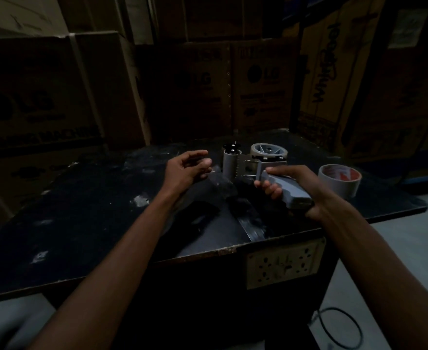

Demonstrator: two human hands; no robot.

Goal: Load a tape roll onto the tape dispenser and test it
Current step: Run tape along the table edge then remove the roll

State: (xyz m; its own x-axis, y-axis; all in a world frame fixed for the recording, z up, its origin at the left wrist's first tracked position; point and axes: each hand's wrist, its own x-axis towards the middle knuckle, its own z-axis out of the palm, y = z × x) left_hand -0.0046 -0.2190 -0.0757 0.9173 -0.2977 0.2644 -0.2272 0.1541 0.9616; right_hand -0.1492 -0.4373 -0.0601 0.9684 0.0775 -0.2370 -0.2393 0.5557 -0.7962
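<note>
Dim room, dark table [86,223] w/ worn, scuffed top. The tape dispenser [256,165] sits on it, near the far right part, and everything else is placed from it.

Right hand [293,190] grasps the dispenser's grey handle [292,192]: fingers curled under it, thumb laid along the top edge, handle end pointing back toward the person. Ahead of the handle the dispenser's frame stands up w/ a grey roller [229,162] at its left end and a spoked hub [268,151] at the far side; the hub carries a tape roll [256,147], grey-tan band around the spokes. A toothed blade edge shows just right of the roller, detail too dark to read.

Left hand [190,168] hovers just left of the dispenser, near the roller, fingers loosely curled, thumb and fingertips close together. Whether it pinches a tape end cannot be told: too dark, nothing plainly in it.

A second tape roll [340,179] lies flat on the table to the dispenser's right, just beyond the right hand, reddish print on its core.

Behind the dispenser, cardboard boxes [208,84] stacked wall-like, LG logos on some. Below and nearer than the dispenser, a socket plate [283,265] on the table's front edge; a black cable [339,327] loops on the floor under it.
</note>
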